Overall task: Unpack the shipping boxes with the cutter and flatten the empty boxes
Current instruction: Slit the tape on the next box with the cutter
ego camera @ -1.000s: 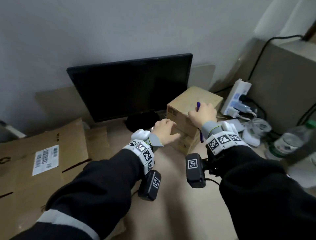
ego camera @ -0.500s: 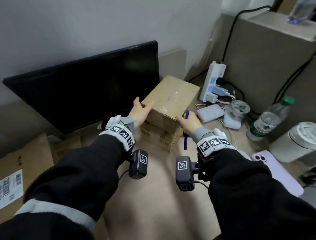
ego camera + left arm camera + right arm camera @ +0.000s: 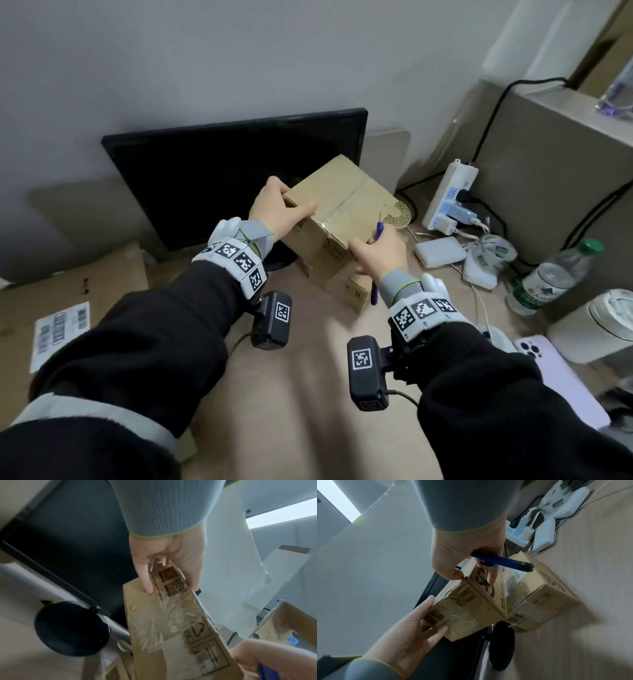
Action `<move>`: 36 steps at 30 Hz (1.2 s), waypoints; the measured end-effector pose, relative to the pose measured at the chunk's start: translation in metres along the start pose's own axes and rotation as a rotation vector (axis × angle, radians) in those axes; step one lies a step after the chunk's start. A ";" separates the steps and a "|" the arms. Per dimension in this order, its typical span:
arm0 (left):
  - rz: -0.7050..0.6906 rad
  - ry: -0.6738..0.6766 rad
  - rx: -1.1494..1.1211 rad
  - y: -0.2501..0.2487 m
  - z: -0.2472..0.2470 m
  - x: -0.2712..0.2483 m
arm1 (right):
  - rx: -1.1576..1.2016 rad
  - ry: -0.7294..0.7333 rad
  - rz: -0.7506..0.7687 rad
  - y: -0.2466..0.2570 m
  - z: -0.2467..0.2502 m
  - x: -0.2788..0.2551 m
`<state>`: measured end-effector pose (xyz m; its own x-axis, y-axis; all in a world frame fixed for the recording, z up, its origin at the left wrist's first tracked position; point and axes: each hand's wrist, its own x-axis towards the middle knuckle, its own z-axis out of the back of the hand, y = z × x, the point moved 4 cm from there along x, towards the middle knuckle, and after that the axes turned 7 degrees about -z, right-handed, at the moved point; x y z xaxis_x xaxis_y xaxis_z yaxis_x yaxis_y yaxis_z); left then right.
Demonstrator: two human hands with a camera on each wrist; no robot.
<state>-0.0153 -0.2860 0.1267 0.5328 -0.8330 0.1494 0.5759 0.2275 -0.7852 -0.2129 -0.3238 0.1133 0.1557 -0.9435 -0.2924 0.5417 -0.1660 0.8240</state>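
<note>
Upper cardboard box is held tilted, raised off the lower box on the desk, in front of the monitor. Left hand is clamped on its left end (thumb on top). Right hand is pinched on the near corner, blue cutter kept in the same grip.

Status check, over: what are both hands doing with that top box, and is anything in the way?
Left hand grips top box far corner. Right hand holds near corner, blue cutter in fist. Box tilted, partly lifted off lower box. Monitor close behind.
</note>
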 end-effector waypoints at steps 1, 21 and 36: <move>-0.004 -0.019 0.008 0.003 0.015 -0.008 | -0.006 0.022 0.004 0.006 -0.009 -0.009; 0.271 -0.152 0.231 0.130 0.251 -0.226 | -0.125 0.538 -0.100 0.028 -0.206 -0.202; 0.261 0.228 0.332 0.212 0.218 -0.292 | -0.602 0.421 0.138 0.022 -0.240 -0.189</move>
<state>0.0865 0.1150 0.0481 0.5577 -0.8077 -0.1916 0.6279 0.5614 -0.5391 -0.0325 -0.0803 0.0702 0.4927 -0.7346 -0.4664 0.8341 0.2459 0.4938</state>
